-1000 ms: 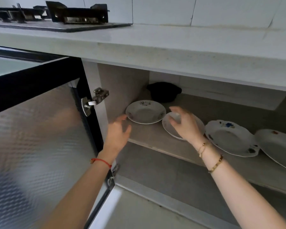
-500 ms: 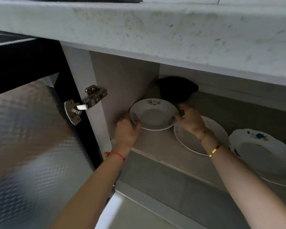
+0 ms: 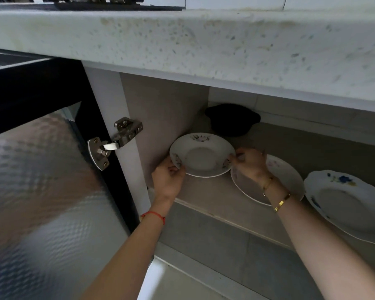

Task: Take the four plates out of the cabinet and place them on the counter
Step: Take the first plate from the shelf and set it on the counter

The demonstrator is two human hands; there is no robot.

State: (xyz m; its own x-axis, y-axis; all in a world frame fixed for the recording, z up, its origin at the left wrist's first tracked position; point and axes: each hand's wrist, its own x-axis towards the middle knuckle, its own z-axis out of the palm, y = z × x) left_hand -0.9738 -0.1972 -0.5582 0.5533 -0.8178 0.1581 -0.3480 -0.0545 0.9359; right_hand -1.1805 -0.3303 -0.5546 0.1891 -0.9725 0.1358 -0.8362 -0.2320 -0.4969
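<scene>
The small plate [image 3: 201, 155] is white and round, with little flowers on its rim. It sits on the cabinet shelf [image 3: 214, 198]. The left hand [image 3: 168, 180] and right hand [image 3: 250, 162] have fingers clamped on its two sides. Another plate [image 3: 288, 174] lies just beside it.

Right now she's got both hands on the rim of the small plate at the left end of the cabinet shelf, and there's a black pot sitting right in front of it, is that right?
Not quite. The head view shows the black pot behind the small plate, toward the back of the shelf, not in front. The rest holds: the left hand and right hand both grip its rim.
</scene>
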